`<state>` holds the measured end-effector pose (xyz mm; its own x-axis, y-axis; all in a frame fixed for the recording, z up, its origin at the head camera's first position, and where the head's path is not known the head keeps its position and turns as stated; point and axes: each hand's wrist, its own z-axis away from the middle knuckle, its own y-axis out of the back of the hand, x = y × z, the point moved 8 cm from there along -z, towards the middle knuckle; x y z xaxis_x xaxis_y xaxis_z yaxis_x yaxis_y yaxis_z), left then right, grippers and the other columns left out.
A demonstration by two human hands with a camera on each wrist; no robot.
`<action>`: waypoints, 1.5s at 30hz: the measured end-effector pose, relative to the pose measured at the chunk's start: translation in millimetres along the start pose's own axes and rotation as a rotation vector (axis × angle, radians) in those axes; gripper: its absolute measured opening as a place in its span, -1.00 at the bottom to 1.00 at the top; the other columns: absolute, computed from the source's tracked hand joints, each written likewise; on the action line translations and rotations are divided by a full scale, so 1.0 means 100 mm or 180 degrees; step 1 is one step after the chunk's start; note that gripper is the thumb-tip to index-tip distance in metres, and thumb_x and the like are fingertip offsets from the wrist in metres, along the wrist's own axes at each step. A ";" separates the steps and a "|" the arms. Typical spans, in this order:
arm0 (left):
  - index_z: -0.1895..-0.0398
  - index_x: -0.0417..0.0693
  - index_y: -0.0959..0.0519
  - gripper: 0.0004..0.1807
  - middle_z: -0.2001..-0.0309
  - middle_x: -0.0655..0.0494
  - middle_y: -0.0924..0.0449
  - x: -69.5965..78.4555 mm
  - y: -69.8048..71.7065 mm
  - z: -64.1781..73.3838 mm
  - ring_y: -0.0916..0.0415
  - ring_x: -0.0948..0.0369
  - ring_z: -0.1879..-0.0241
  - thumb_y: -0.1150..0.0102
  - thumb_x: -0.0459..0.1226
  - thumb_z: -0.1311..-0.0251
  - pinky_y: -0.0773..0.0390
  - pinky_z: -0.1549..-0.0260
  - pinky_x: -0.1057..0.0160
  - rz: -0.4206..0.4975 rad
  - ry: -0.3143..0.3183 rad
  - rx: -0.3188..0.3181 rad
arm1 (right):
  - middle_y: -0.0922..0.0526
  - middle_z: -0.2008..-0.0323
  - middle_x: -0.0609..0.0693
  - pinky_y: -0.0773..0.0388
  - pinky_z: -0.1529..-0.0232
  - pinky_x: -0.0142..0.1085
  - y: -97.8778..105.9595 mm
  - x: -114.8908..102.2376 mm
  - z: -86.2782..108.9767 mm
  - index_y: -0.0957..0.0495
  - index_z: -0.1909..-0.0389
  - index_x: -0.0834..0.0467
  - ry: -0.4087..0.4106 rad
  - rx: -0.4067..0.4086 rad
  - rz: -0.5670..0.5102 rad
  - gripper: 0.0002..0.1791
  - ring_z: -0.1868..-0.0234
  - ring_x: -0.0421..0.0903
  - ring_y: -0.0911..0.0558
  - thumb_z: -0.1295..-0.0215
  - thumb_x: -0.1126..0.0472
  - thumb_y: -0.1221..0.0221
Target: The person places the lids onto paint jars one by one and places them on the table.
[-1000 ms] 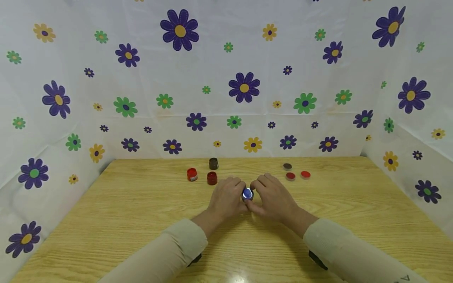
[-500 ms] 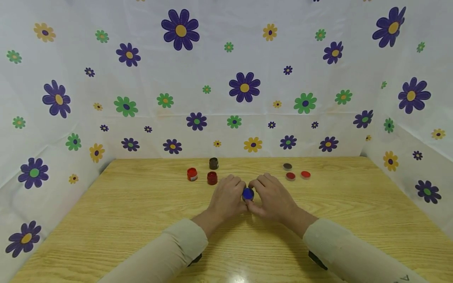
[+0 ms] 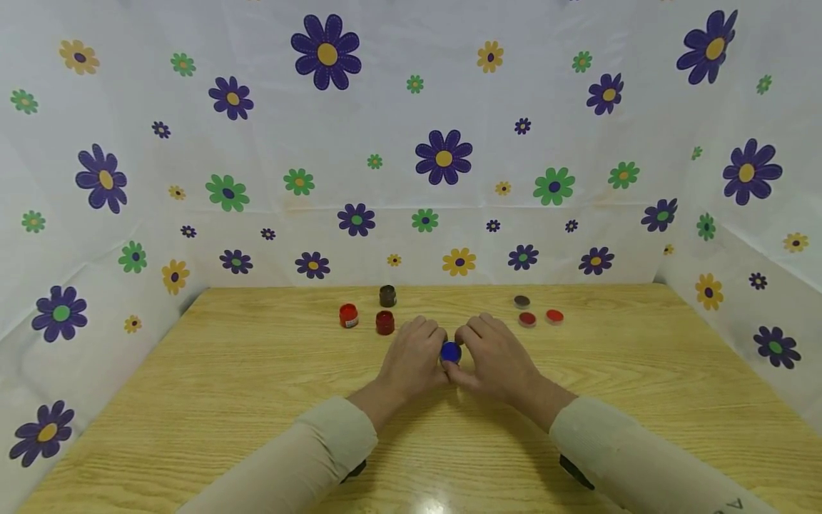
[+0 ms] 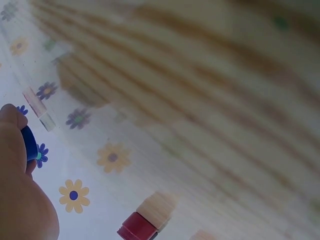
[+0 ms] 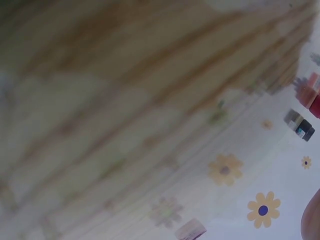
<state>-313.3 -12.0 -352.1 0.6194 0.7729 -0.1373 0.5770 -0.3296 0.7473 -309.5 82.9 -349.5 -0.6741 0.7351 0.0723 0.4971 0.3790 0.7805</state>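
Note:
In the head view a small blue paint jar [image 3: 451, 353] sits between my two hands, its round blue top facing up toward me. The left hand [image 3: 411, 360] grips it from the left side. From the right, my right hand [image 3: 497, 360] pinches it, thumb at the near edge and forefinger bent at the far edge. Most of the jar's wall is covered by fingers. A strip of the blue jar [image 4: 30, 144] shows past the left hand [image 4: 22, 185] in the left wrist view. Only an edge of the right hand [image 5: 312, 220] enters the right wrist view.
Three open paint jars stand back left on the wooden table [image 3: 244, 371]: bright red [image 3: 349, 316], dark red [image 3: 385, 323] and dark brown [image 3: 387, 297]. Back right lie three lids: dark [image 3: 521, 303], dark red [image 3: 526, 320] and bright red [image 3: 555, 317]. A flowered cloth [image 3: 443, 235] encloses the table.
The white glare on the blue jar's top has gone and it now looks plain blue. Both hands stay at nearly the same spot, still gripping the jar.

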 end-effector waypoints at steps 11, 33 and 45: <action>0.37 -0.10 -0.62 -0.50 0.41 0.15 -0.56 -0.02 -0.05 0.00 -0.39 0.21 0.38 -0.60 0.04 0.24 -0.42 0.37 0.27 0.0034 0.0114 -0.0329 | -0.58 0.29 -0.06 -0.46 0.16 -0.26 0.02 0.01 -0.02 -0.63 0.21 0.13 -0.0077 -0.0037 -0.0046 -0.58 0.25 -0.10 -0.46 -0.15 -0.15 -0.31; 0.51 -0.04 -0.56 -0.55 0.52 0.19 -0.48 -0.01 -0.06 0.00 -0.33 0.23 0.45 -0.57 0.04 0.23 -0.37 0.42 0.30 0.0083 0.0107 -0.0270 | -0.53 0.35 -0.09 -0.41 0.17 -0.26 -0.01 0.00 0.00 -0.56 0.35 0.09 -0.0098 -0.0004 -0.0145 -0.72 0.30 -0.12 -0.42 -0.09 -0.03 -0.33; 0.47 -0.06 -0.58 -0.59 0.48 0.17 -0.51 -0.02 -0.07 0.00 -0.36 0.22 0.42 -0.54 0.00 0.21 -0.42 0.37 0.27 0.0107 0.0170 -0.0375 | -0.56 0.33 -0.07 -0.42 0.15 -0.23 -0.03 0.05 0.01 -0.60 0.27 0.12 -0.0285 -0.0167 -0.0233 -0.63 0.27 -0.11 -0.42 -0.12 -0.09 -0.36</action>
<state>-318.4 -11.6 -357.2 0.6063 0.7913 -0.0786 0.4880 -0.2922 0.8225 -314.3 86.0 -351.9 -0.6549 0.7547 -0.0399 0.4175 0.4054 0.8132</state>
